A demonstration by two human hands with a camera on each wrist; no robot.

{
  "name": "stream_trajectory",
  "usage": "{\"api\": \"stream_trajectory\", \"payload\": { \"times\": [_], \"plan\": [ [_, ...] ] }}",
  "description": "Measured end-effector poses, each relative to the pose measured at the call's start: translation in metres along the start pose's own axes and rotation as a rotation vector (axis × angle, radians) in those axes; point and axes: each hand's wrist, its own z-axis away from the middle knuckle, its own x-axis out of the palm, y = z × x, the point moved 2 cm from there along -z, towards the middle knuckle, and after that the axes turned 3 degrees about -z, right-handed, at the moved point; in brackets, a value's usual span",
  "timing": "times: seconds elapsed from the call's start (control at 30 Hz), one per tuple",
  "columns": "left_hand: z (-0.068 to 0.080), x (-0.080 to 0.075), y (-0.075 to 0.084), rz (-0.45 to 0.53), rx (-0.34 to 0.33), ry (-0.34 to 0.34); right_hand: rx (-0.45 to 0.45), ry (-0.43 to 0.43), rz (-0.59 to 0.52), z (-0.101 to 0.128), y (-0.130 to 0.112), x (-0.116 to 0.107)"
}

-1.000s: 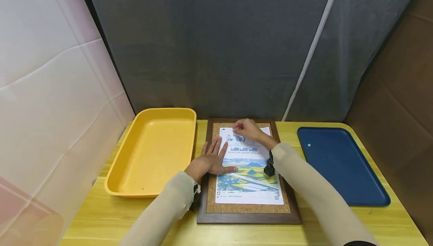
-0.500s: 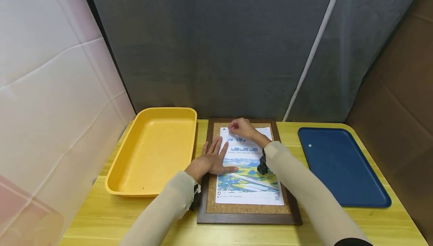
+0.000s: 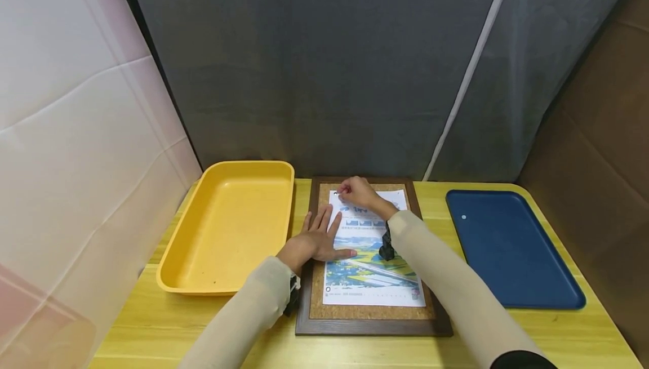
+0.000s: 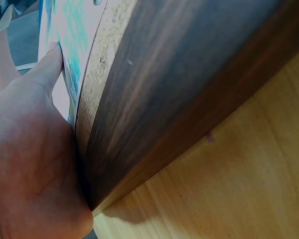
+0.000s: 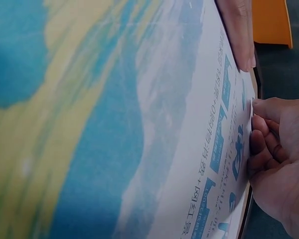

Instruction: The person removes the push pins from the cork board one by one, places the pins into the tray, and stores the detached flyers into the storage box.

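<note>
A printed poster (image 3: 372, 270) lies on a cork board with a dark wood frame (image 3: 372, 327) in the middle of the table. My left hand (image 3: 319, 239) lies flat with straight fingers on the poster's left edge. In the left wrist view its thumb (image 4: 50, 64) presses the poster (image 4: 72, 30) beside the frame (image 4: 179, 89). My right hand (image 3: 355, 191) is at the poster's top left corner. Its curled fingers (image 5: 261, 144) pinch the paper's top edge (image 5: 239, 124). I cannot see whether a pin sits between them.
A yellow tray (image 3: 228, 228) stands left of the board, also in the right wrist view (image 5: 271, 20). A blue tray (image 3: 512, 250) lies to the right with a small white dot (image 3: 463, 217) on it. Grey curtain hangs behind the wooden table (image 3: 177, 324).
My right hand has slid left along the poster's top edge, from near the middle to the top left corner. The left hand has stayed in place.
</note>
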Motion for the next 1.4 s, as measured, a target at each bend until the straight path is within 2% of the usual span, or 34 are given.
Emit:
{"api": "stream_trajectory", "payload": {
  "times": [0.17, 0.53, 1.0, 1.23, 1.4],
  "plan": [
    [0.0004, 0.0007, -0.0021, 0.013, 0.001, -0.015, 0.027, -0.010, 0.009, -0.0016, -0.0030, 0.0025],
    [0.0034, -0.0019, -0.0024, 0.022, -0.001, -0.002, 0.081, 0.003, 0.002, -0.0076, -0.0041, 0.0053],
    [0.0004, 0.0008, -0.0013, -0.008, -0.003, 0.005, 0.113, 0.011, 0.013, -0.0087, -0.0039, 0.0057],
    [0.0063, -0.0010, -0.0006, -0.005, -0.001, 0.007, 0.147, 0.005, 0.009, -0.0092, -0.0035, 0.0079],
    [0.0090, -0.0022, 0.0002, -0.006, -0.003, 0.006, 0.133, 0.001, 0.018, -0.0094, -0.0054, 0.0066]
  ]
}}
